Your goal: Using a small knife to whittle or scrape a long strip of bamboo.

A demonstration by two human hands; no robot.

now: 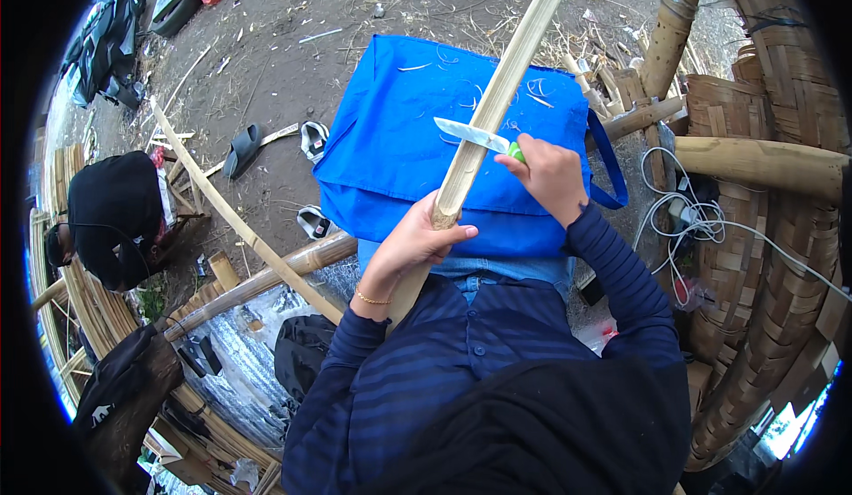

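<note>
A long split bamboo strip (513, 73) slants across my lap, from beside my left forearm up past the top edge. My left hand (415, 236) wraps round its lower part near a node, thumb across the top. My right hand (552, 177) grips the green handle of a knife (469, 132). The blade lies across the bamboo's pale inner face, its tip pointing left. Beneath, a blue cloth bag (377, 131) with a strap covers my knees, and thin curled shavings (539, 95) are scattered on it. My right fingers partly cover the handle.
On the left, a person in black (111, 215) sits bent over beside bamboo strips. Another long strip (240, 224) slopes near my left arm. Sandals (241, 150) lie on the littered ground. To the right are bamboo poles (763, 162), woven panels (754, 282) and a tangled white cable (688, 220).
</note>
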